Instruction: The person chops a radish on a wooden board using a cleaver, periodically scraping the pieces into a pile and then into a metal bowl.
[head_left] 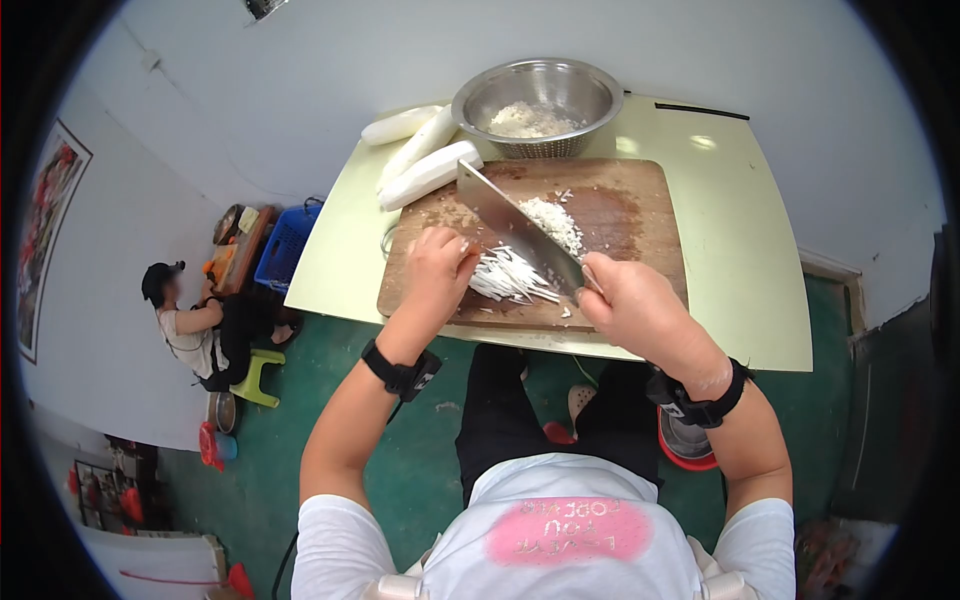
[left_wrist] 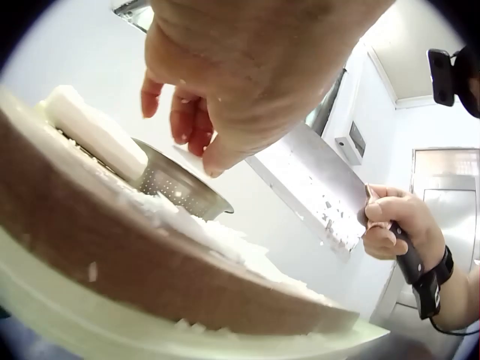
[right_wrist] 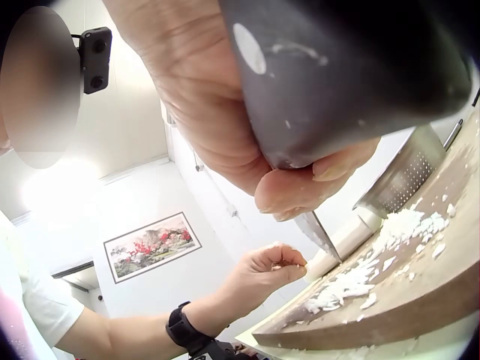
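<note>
The right hand [head_left: 640,305] grips the black handle of a broad cleaver [head_left: 520,230], its blade slanting over the wooden cutting board [head_left: 630,200]. White strips [head_left: 510,277] lie on the board left of the blade, and finely chopped white bits [head_left: 552,222] lie beyond it. The left hand [head_left: 437,265] is at the left end of the strips, thumb and fingertips close together; in the left wrist view a thin white piece shows by the fingertips of the left hand [left_wrist: 217,82]. In the right wrist view the left hand [right_wrist: 266,274] has curled fingers.
A steel colander [head_left: 540,100] with white bits stands behind the board. Several peeled white radishes [head_left: 430,175] lie at the back left, one touching the board. A seated person [head_left: 195,325] is at the far left beside a blue basket [head_left: 287,248].
</note>
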